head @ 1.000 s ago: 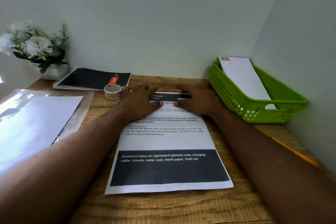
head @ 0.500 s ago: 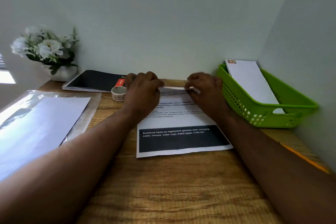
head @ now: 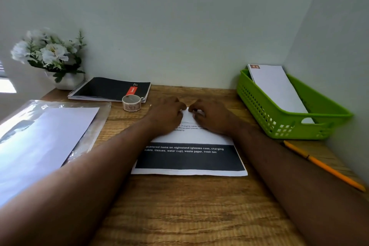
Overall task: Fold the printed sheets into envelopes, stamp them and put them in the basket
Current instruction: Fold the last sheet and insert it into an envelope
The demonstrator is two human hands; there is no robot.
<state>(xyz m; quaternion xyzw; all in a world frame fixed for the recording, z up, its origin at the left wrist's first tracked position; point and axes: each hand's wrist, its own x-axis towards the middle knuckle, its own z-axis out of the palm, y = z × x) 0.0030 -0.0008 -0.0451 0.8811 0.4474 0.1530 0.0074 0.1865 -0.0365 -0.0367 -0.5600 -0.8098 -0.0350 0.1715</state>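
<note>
Fold progress: my left hand (head: 166,115) and right hand (head: 211,116), spread 0.5 s ago, now press flat together on the printed sheet (head: 189,158), holding nothing, creasing its first fold.

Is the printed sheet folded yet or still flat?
Partly folded: the sheet's far edge is turned over under both hands; the near part lies flat.
</note>
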